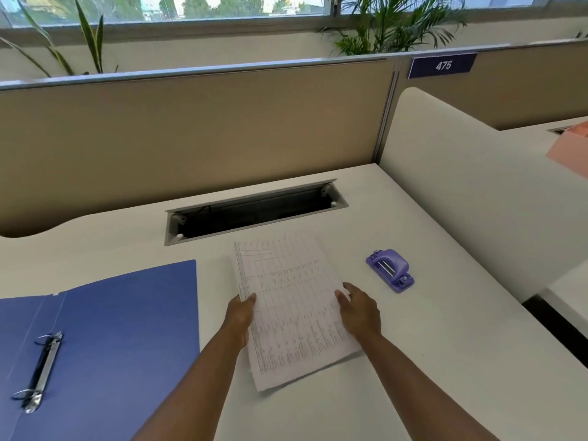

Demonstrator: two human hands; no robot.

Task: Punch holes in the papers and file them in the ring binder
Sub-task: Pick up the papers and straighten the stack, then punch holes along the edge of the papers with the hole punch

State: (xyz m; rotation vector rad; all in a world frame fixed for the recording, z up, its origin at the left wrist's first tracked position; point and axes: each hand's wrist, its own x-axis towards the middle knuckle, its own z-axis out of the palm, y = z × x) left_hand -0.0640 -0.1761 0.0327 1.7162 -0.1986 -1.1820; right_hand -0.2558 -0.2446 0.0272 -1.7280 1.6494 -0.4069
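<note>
The papers (292, 310) were held at both long edges: the left hand (240, 316) was curled round the left edge, thumb on top, while the right hand (359, 313) lay against the right edge with fingers loosely spread, a firm hold not being evident. The stack appeared partly lifted off the desk (445, 361). Left of the papers, the ring binder (121, 329) was laid open, its rings (41, 370) apparently closed. Right of the papers and slightly beyond, the hole punch (389, 269) was left untouched. Before punching, the sheets would best be squared and one long edge fed fully into the slot.
</note>
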